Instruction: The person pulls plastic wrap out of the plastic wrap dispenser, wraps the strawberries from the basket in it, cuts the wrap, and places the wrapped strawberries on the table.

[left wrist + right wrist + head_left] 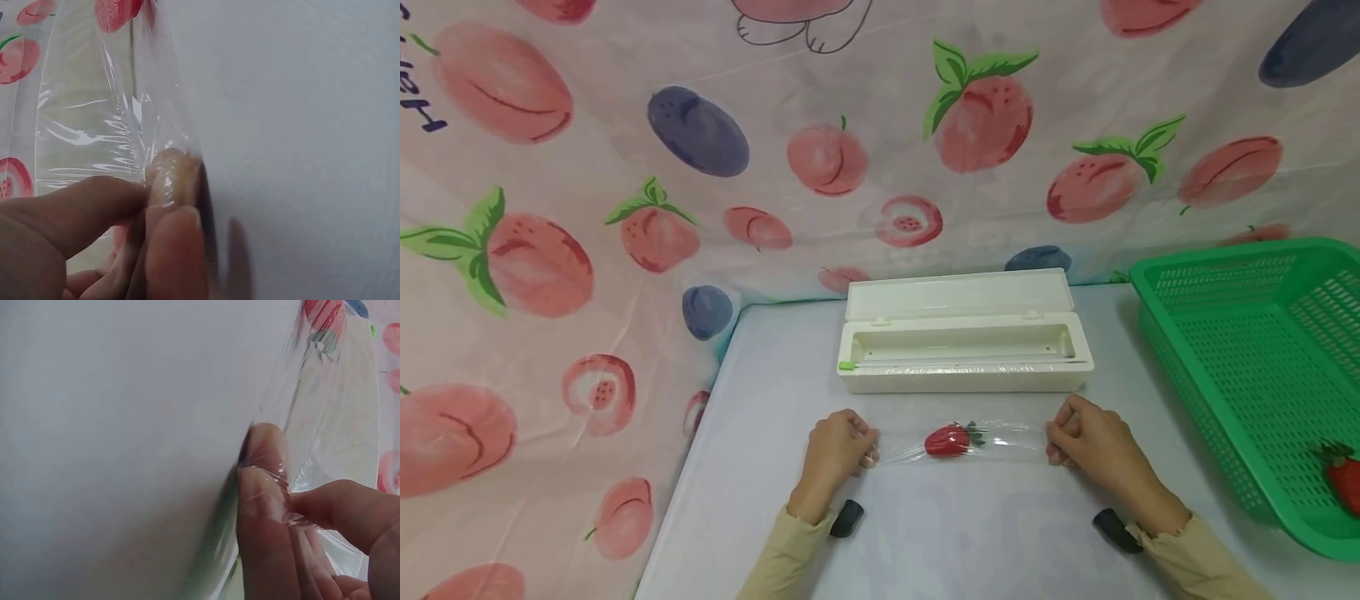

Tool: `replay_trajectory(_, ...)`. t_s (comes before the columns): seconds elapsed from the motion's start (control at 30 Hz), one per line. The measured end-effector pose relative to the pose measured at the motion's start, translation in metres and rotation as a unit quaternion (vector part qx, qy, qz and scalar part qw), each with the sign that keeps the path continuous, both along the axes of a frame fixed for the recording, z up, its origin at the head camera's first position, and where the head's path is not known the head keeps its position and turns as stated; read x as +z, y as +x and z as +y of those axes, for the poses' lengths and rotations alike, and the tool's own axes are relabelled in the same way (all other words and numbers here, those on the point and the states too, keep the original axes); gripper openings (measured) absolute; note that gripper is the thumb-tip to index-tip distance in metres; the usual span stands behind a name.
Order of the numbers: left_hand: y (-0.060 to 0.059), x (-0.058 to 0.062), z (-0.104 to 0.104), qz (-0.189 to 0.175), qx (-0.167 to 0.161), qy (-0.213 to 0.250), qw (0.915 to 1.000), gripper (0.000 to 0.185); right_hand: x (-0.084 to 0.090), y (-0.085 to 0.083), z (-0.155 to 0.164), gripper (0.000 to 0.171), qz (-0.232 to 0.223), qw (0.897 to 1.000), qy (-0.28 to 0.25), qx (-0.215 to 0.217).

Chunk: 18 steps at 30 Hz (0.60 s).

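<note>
Mid-frame, the left hand point(838, 446) and right hand point(1086, 442) each pinch the cling film point(1000, 440), grip closed, stretched over the strawberry point(947, 439); folding it under looks next.

Clear cling film point(1000, 440) stretched taut, wrinkled, just above table; red strawberry point(947, 439), green cap pointing right, wrapped at its middle.

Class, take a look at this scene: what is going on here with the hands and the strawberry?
A person is stretching a sheet of cling film between both hands over a strawberry lying on the white table. The left hand pinches one end of the film, the right hand the other. Behind them the film dispenser box sits with its lid open. At the right, a green basket holds another strawberry.
</note>
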<state>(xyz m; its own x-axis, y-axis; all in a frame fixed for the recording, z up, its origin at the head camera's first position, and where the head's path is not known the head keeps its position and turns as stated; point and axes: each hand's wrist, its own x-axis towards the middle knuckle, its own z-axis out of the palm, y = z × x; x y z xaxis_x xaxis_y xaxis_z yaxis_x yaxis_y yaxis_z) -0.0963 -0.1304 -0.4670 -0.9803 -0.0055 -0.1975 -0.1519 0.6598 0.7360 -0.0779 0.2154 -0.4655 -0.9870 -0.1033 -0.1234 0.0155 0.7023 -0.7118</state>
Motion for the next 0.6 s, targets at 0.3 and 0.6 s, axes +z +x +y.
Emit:
replay_trajectory(0.3, -0.0004, -0.0008, 0.0003, 0.007, 0.025, -0.013, 0.9996, 0.022, 0.0, 0.0009, -0.0029, 0.008, 0.01, 1.0, -0.005, -0.015)
replay_trajectory(0.6, -0.0041, 0.0011, 0.0019, 0.044, -0.006, -0.106, 0.9934, 0.026, 0.0002, -0.0002, -0.0048, 0.009, 0.076, 0.995, 0.058, -0.028)
